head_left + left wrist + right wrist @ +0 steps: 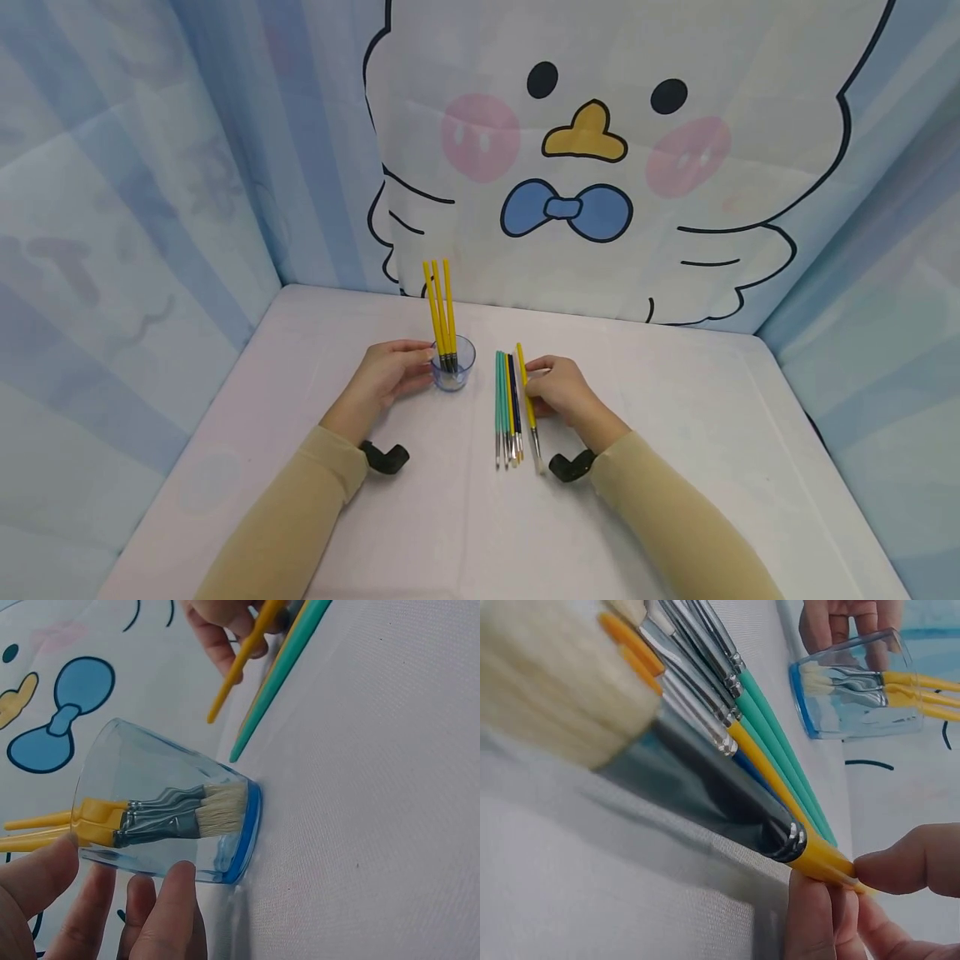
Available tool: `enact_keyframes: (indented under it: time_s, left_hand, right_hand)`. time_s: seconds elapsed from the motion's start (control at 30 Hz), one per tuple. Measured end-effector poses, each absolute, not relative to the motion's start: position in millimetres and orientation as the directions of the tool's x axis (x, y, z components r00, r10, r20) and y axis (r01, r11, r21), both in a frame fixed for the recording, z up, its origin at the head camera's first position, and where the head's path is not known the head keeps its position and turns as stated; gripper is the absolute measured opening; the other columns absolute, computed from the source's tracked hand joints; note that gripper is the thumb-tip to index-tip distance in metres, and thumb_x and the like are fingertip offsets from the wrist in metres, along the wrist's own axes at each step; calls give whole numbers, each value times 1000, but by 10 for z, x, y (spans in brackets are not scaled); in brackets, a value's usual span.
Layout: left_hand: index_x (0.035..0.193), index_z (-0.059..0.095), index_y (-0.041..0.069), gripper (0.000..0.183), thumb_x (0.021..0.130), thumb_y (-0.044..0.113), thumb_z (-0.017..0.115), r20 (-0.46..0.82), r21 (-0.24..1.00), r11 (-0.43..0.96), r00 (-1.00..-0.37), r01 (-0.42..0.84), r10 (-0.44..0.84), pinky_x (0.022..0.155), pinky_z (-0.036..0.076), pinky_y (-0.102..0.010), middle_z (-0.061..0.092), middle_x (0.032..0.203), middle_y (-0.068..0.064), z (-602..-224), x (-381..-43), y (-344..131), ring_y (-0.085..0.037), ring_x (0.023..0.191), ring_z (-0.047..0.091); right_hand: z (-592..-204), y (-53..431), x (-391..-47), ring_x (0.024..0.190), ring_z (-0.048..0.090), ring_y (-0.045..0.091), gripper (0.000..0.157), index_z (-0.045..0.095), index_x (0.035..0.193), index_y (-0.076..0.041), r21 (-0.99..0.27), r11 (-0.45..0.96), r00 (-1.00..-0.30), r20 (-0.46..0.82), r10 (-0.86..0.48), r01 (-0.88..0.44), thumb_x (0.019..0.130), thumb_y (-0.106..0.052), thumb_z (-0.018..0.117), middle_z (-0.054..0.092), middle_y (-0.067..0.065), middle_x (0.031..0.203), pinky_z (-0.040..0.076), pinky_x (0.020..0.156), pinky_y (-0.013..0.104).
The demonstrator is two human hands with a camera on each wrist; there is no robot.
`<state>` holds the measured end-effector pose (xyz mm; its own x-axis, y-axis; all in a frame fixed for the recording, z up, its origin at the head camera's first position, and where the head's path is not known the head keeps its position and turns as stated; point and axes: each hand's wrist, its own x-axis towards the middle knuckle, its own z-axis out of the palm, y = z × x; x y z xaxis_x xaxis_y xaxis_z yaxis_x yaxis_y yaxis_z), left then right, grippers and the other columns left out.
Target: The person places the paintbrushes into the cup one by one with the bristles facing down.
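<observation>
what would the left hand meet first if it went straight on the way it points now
The clear cup, which the left hand seems to hold; depth beyond that is hard to judge.

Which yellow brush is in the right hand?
The rightmost yellow brush; three others stand in the cup, another lies unheld on the table.

Soft, even light; faint shadows on tabletop [712, 400]; nearest bristles [559, 686] blurred.
</observation>
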<state>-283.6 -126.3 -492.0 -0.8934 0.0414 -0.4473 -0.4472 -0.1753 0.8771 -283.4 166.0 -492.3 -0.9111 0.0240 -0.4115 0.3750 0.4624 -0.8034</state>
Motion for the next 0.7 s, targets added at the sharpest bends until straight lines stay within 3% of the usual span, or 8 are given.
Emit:
enact_keyframes:
  time_s: [0.33, 0.7]
  left_hand:
    - [135, 71, 4, 38, 99, 11, 79, -456, 868, -198, -889, -454, 41, 94, 68, -36, 73, 120, -8, -4907, -2832, -1267, -20, 102, 73]
    - [135, 70, 1, 39, 98, 10, 79, -445, 873, -200, -894, -445, 46, 99, 66, -40, 73, 120, -9, -4927, -2841, -1268, -21, 102, 72]
  right_hand:
    - [-4909, 1699, -2855, 75, 66, 20, 44, 64, 137, -11, -818, 395, -898, -437, 47, 419, 94, -3, 69, 70, 18, 122, 63, 61, 26]
    - [-4818, 1666, -2862, 81, 64, 20, 48, 62, 138, -14, -856, 345, -917, -398, 32, 384, 92, -1, 69, 62, 9, 109, 64, 67, 28]
